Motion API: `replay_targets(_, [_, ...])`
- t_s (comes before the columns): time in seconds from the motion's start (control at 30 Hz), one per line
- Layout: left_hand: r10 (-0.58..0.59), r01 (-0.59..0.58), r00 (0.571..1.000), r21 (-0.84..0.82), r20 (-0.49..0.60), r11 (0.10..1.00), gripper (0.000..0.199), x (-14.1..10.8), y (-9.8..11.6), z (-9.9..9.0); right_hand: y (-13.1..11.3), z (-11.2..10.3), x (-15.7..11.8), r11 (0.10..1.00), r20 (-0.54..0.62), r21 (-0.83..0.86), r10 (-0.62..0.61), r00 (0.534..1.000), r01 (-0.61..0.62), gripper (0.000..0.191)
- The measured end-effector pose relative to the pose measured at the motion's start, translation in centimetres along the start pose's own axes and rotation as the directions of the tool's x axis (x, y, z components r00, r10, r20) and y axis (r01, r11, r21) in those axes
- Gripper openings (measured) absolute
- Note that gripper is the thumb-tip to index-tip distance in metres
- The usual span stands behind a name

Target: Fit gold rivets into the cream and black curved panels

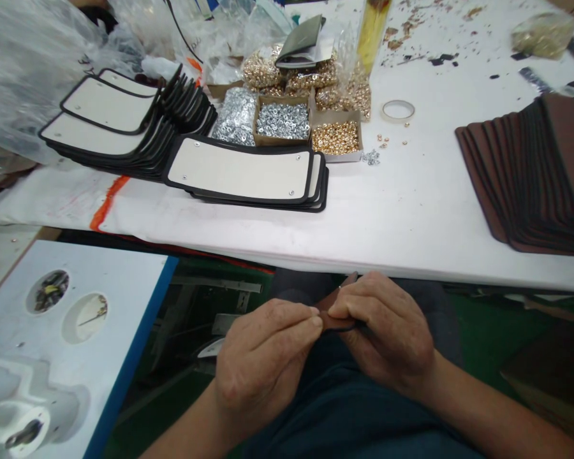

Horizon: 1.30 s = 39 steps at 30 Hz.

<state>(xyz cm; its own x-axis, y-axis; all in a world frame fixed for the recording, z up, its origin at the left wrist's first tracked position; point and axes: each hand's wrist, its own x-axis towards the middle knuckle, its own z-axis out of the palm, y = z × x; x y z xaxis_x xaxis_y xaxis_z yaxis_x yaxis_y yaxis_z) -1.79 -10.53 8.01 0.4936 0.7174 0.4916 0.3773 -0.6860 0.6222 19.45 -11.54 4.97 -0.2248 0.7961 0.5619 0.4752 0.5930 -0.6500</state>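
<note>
Over my lap, in front of the table edge, I hold a brown leather-like panel point(337, 320) with a dark edge. My left hand point(270, 354) pinches its near end, fingers pressed together. My right hand point(387, 331) grips the same panel just beside, thumb and fingers closed on it. A far corner of the panel sticks out beyond my right fingers, with a small shiny spot near it. Most of the panel is covered by my hands. Straight ahead on the table lies a short stack of white-faced, black-edged panels point(239, 169) with small metal fasteners at the corners.
A fanned stack of brown panels point(516, 185) lies at right. Open boxes hold silver fasteners point(283, 121) and gold fasteners point(335, 138). A tape roll point(398, 111) lies nearby. More white panels point(108, 105) are piled at left. A white sewing machine point(29, 408) stands lower left.
</note>
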Motion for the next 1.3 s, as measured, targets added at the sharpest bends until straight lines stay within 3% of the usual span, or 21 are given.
replay_targets(0.13, [0.034,-0.034,0.999,0.031,0.010,0.999,0.033,-0.1,0.1,0.0,0.4,-0.4,0.1,0.999,0.019,-0.010,-0.030,0.999,0.030,0.019])
replay_targets(0.37, [0.176,-0.186,0.981,0.123,0.085,0.975,0.017,0.3,0.1,-0.8,1.6,-1.5,-0.4,0.979,0.037,0.023,-0.203,0.979,0.202,0.025])
replay_targets(0.67, [0.243,-0.256,0.965,0.139,0.102,0.957,0.014,-0.4,-0.3,-0.7,1.5,-1.6,-0.6,0.965,0.028,0.064,-0.255,0.967,0.253,0.012])
replay_targets(0.97, [0.285,-0.330,0.937,0.246,0.203,0.911,0.014,-0.1,0.5,-1.3,2.2,-1.9,-2.4,0.955,0.006,-0.045,-0.292,0.956,0.292,0.018])
replay_targets(1.13, [0.284,-0.326,0.938,0.231,0.198,0.917,0.014,-0.4,0.2,-1.0,2.5,-1.5,-3.6,0.956,-0.046,-0.094,-0.284,0.958,0.279,0.022])
replay_targets(1.3, [0.168,-0.181,0.981,0.139,0.097,0.974,0.016,-0.4,-0.1,0.1,2.3,-1.6,-2.9,0.956,-0.030,-0.071,-0.289,0.957,0.286,0.017])
